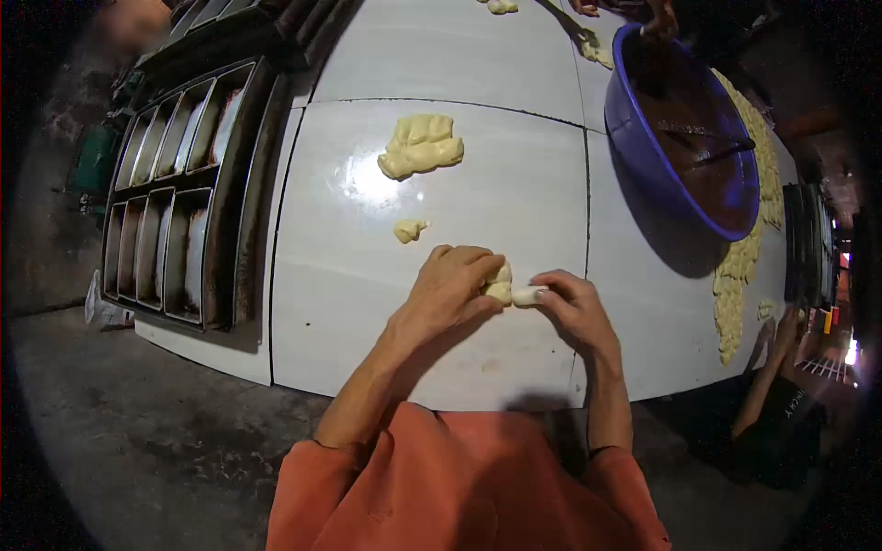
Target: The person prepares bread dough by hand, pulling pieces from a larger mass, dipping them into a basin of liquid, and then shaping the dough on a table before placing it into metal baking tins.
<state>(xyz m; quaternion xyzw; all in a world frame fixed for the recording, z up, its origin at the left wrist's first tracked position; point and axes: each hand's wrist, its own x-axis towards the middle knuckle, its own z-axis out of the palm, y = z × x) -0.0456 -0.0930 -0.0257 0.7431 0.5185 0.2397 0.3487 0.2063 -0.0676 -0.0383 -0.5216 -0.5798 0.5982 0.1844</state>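
My left hand [452,292] is closed over a pale yellow dough piece [499,283] on the white table, its fingers curled along the dough's left side. Between the fingers of my right hand [574,310] is a whiter, smooth rounded lump [525,296], which touches the right end of the yellow dough. What this lump is made of I cannot tell. Beyond my left hand lies a small dough scrap [409,230]. Farther off, several dough pieces [423,147] sit pressed together in a clump.
A rack of rectangular metal loaf pans [175,197] stands at the left. At the far right is a large purple basin [634,138], with another person's hand [660,23] at its rim. Rows of dough [729,312] line the right side; another person's arm [767,372] reaches in there.
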